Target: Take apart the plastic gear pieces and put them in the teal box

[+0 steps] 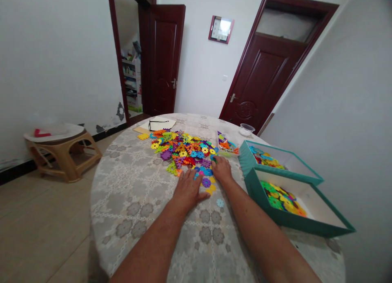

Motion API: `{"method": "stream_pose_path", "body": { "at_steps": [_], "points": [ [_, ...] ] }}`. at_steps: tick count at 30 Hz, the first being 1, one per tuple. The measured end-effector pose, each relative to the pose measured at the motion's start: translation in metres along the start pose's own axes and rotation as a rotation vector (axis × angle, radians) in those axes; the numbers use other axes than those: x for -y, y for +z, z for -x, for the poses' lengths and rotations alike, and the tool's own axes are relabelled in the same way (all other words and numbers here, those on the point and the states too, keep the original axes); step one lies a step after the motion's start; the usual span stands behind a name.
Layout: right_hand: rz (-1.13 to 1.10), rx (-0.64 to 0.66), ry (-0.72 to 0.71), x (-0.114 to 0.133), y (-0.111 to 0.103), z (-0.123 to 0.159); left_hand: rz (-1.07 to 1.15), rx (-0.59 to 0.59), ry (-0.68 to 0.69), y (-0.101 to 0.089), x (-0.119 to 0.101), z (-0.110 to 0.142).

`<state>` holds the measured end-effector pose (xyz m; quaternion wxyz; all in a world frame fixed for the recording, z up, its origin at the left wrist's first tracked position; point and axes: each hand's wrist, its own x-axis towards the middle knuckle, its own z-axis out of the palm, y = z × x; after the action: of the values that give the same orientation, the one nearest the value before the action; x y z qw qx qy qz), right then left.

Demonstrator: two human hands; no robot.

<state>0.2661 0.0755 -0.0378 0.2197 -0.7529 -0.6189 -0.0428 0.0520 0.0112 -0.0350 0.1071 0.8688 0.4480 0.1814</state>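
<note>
A heap of coloured plastic snowflake pieces [183, 150] lies spread on the round table [134, 201] with its grey patterned cloth. My left hand [188, 189] rests flat at the heap's near edge, fingers stretched out over a few pieces. My right hand [221, 168] lies beside it to the right, fingers curled down onto pieces at the heap's edge; whether it holds one is hidden. A purple piece [206, 182] sits between the hands, and a pale blue piece [220, 202] lies alone nearer to me.
Two teal boxes [254, 185] with more coloured pieces stand at the table's right. A clear bowl [246, 130], a paper with glasses [159, 123] and a clear bag of pieces [227, 145] lie at the far side. A small stool [63, 152] stands left.
</note>
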Motion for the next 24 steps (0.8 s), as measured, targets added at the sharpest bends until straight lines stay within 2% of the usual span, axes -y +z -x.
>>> {"method": "stream_pose_path", "body": {
  "at_steps": [5,10,14,17,19,21,24],
  "points": [
    [-0.069,0.008,-0.088,-0.004,-0.011,0.024,-0.017,0.008,0.010,0.002,0.001,-0.001],
    [-0.155,0.031,-0.169,-0.006,-0.024,0.067,-0.018,-0.023,0.052,0.003,0.003,0.000],
    [-0.412,0.101,-0.295,-0.013,-0.033,0.099,-0.015,-0.041,0.095,-0.001,0.002,0.000],
    [-0.597,0.099,-0.287,-0.020,-0.042,0.114,0.009,-0.034,0.111,-0.006,0.000,0.000],
    [-0.554,0.043,-0.262,-0.024,-0.050,0.120,0.021,-0.020,0.109,-0.012,-0.001,0.000],
    [-0.417,0.004,-0.282,-0.026,-0.061,0.127,0.006,-0.020,0.073,-0.021,-0.002,0.001],
    [-0.224,0.044,-0.321,-0.028,-0.075,0.135,-0.048,-0.061,-0.030,-0.033,-0.002,0.003]
  ]
}}
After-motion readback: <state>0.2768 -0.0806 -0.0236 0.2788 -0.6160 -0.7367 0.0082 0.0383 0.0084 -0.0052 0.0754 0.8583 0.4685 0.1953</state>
